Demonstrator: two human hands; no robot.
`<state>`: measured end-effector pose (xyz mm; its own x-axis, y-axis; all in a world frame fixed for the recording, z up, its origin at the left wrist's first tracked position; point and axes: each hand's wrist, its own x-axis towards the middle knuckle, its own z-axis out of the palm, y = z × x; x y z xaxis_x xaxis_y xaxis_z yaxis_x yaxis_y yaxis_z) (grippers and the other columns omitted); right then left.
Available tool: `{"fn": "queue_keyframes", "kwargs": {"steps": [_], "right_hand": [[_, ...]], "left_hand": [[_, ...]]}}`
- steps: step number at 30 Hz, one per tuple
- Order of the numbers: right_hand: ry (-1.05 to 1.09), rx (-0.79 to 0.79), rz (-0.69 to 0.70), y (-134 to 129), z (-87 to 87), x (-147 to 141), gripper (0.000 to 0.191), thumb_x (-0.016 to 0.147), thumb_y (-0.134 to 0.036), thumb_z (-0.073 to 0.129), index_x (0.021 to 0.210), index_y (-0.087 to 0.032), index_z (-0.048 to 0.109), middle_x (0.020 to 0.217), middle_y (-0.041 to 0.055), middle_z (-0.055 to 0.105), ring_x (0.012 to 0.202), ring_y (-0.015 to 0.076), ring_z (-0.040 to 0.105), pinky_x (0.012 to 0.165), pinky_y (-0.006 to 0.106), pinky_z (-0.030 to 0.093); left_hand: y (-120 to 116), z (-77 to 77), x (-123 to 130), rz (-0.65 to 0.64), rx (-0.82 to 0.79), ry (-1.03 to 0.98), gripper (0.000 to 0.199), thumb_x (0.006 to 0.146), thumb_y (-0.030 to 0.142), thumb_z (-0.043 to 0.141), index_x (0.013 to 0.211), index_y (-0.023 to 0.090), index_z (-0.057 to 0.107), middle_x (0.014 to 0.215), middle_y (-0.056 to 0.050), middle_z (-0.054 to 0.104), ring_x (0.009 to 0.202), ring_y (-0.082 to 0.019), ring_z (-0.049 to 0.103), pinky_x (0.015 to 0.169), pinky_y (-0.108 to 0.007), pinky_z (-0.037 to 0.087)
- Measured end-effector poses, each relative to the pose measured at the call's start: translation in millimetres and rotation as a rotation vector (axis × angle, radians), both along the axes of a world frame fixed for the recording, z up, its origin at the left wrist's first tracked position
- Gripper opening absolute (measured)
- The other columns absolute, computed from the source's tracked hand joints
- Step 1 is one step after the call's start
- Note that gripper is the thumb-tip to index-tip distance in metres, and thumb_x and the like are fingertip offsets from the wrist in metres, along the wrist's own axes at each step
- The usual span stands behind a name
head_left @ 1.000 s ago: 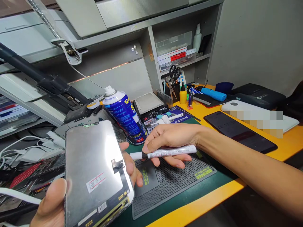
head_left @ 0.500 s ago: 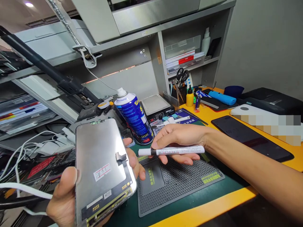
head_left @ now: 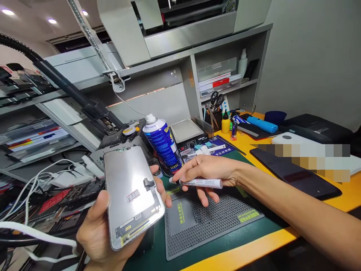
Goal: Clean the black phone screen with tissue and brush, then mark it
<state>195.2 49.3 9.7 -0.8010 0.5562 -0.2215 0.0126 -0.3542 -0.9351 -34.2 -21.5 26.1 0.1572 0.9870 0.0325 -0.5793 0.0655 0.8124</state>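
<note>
On my remote feed, the left hand (head_left: 97,226) grips a thin, silver-backed rectangular screen (head_left: 126,171), likely light but fragile, best edge-held, left of the grey perforated mat (head_left: 217,226); the right hand (head_left: 207,168) pinches a slim white marker (head_left: 208,183).

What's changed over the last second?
The left hand has moved the screen panel forward, away from the wearer, bringing its whole lower edge into view. The right hand's index finger now reaches out along the marker toward its cap end. Nothing was let go; the spray can and textured mat stayed put.
</note>
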Motion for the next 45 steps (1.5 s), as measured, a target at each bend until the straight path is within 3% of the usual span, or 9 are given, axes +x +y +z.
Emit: {"fn": "queue_keyframes", "kwargs": {"steps": [4,7,11,16,22,33,45], "right_hand": [[0.076,-0.098,0.023,-7.2,8.8,-1.0,0.026,0.086,-0.018,0.057,0.112,-0.019,0.06,0.089,0.0021,0.061,0.054,0.0149,0.068,0.041,0.025,0.058],[0.149,-0.172,0.058,-12.2,15.8,0.8,0.022,0.093,-0.026,0.049,0.11,-0.017,0.061,0.085,0.0033,0.059,0.058,0.015,0.067,0.045,0.025,0.058],[0.265,-0.211,0.139,-12.7,11.1,4.0,0.04,0.099,-0.044,0.036,0.111,-0.014,0.06,0.092,0.009,0.061,0.071,0.019,0.067,0.053,0.032,0.059],[0.398,-0.16,0.179,-9.1,-1.3,1.3,0.046,0.084,-0.042,0.06,0.118,-0.011,0.06,0.103,0.0119,0.061,0.083,0.0209,0.065,0.064,0.035,0.059],[0.482,-0.209,0.111,-9.6,-0.3,-5.8,0.057,0.077,-0.046,0.066,0.118,-0.007,0.061,0.1,0.0136,0.064,0.077,0.021,0.066,0.063,0.035,0.059],[0.567,-0.266,0.02,-7.5,-3.5,-8.1,0.071,0.072,-0.062,0.056,0.109,-0.002,0.064,0.088,0.0185,0.07,0.067,0.024,0.069,0.055,0.035,0.059],[0.626,-0.249,0.042,-2.5,-3.0,-2.4,0.074,0.074,-0.074,0.05,0.106,-0.009,0.067,0.091,0.0172,0.071,0.073,0.0269,0.071,0.055,0.031,0.055]], "left_hand": [[2.2,-1.8,-0.7,-0.035,0.04,-0.028,0.072,0.074,0.053,0.067,0.134,0.014,0.056,0.115,-0.02,0.065,0.091,-0.035,0.059,0.073,-0.056,0.053],[3.7,-4.0,-1.5,-0.104,0.072,-0.069,0.068,0.079,0.053,0.062,0.131,0.009,0.059,0.104,-0.02,0.067,0.089,-0.033,0.059,0.075,-0.053,0.053],[3.7,-5.2,-3.2,-0.188,0.099,-0.117,0.062,0.083,0.052,0.055,0.125,0.007,0.063,0.099,-0.02,0.067,0.088,-0.032,0.061,0.078,-0.05,0.051],[4.1,-5.2,-5.4,-0.227,0.122,-0.15,0.06,0.085,0.051,0.052,0.124,0.007,0.063,0.101,-0.02,0.067,0.089,-0.032,0.063,0.079,-0.048,0.051],[6.0,-6.4,-7.9,-0.264,0.131,-0.155,0.062,0.086,0.052,0.05,0.128,0.008,0.061,0.101,-0.019,0.068,0.089,-0.031,0.063,0.082,-0.048,0.05],[5.0,-3.9,-10.8,-0.293,0.154,-0.136,0.068,0.085,0.055,0.049,0.131,0.006,0.058,0.102,-0.021,0.066,0.086,-0.033,0.061,0.078,-0.049,0.049],[4.9,-4.1,-12.1,-0.309,0.193,-0.196,0.067,0.087,0.054,0.046,0.13,0.004,0.058,0.101,-0.021,0.065,0.087,-0.031,0.06,0.078,-0.047,0.049]]}}
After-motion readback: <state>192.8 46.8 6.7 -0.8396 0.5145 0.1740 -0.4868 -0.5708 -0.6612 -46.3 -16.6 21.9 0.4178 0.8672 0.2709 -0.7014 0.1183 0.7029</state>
